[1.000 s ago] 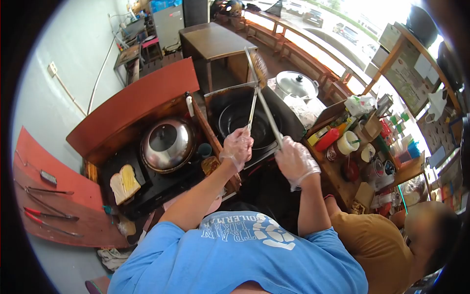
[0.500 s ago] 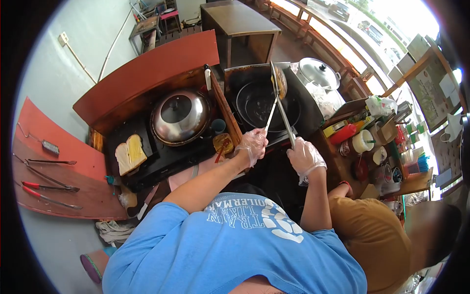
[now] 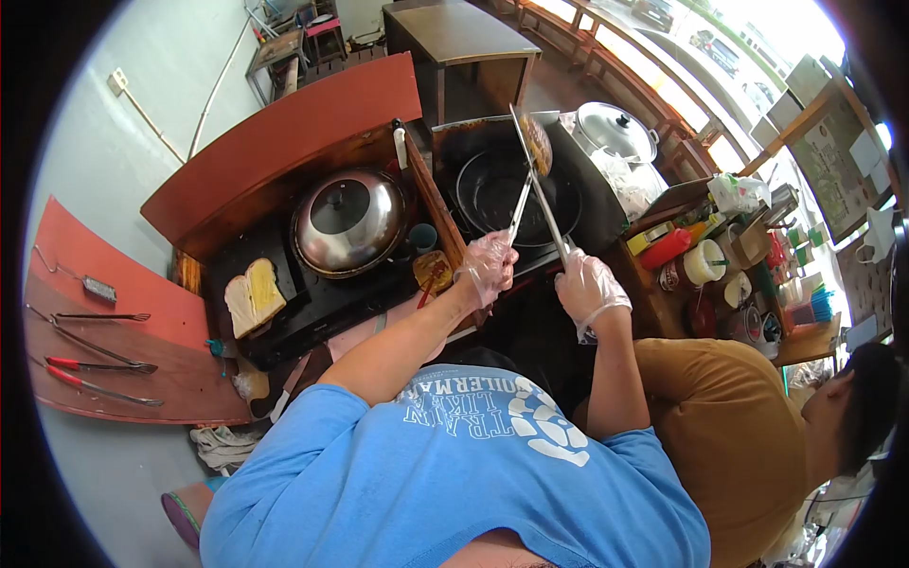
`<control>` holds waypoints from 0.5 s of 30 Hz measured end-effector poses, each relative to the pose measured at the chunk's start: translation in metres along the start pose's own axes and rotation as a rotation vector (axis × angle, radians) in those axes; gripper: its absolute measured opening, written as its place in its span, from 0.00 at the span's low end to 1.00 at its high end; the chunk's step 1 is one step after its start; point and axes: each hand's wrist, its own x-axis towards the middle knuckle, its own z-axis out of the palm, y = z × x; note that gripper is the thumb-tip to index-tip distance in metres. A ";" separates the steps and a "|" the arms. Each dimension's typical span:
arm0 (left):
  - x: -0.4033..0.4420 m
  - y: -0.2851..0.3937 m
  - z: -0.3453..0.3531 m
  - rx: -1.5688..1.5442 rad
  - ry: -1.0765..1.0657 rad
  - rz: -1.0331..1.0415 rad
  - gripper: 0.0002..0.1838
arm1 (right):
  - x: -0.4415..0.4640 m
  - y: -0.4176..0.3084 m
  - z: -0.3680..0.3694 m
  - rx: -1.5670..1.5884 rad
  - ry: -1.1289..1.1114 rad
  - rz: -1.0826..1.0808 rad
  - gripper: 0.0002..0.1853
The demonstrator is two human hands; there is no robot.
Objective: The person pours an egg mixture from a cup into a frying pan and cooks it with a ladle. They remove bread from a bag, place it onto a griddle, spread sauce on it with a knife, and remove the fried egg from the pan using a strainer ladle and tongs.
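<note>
My left hand (image 3: 490, 268), in a clear plastic glove, is closed around the handle of a slim metal utensil (image 3: 520, 210) whose kind I cannot make out. Also gloved, my right hand (image 3: 589, 287) grips a long metal spatula (image 3: 550, 220), seen nearly edge-on. The two tools cross above a dark frying pan (image 3: 488, 204). At their far ends is a browned piece of food (image 3: 539, 149), tilted up against the spatula's blade. Whether the left utensil touches it cannot be told.
Left of the pan, a lidded pan (image 3: 348, 223) sits on a black stove beside sliced bread (image 3: 254, 298) with yellow spread. A lidded pot (image 3: 615, 132) stands at back right. Bottles and jars (image 3: 703, 263) crowd the right shelf. A co-worker in brown (image 3: 724, 445) is close on my right.
The spatula's far end and the food have shifted slightly, with the blade leaning more to the left. The co-worker's head and shoulder have moved up; their hand no longer shows.
</note>
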 end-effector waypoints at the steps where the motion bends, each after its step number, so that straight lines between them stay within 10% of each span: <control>1: -0.002 0.006 0.008 0.002 0.002 -0.005 0.08 | -0.003 -0.005 -0.011 0.004 -0.002 0.003 0.13; 7: -0.014 0.036 0.042 0.024 -0.119 0.158 0.12 | -0.022 -0.014 -0.038 -0.572 0.511 -0.294 0.17; 15: -0.023 0.022 0.036 0.009 -0.112 0.167 0.11 | -0.035 -0.031 -0.048 -0.558 0.438 -0.270 0.16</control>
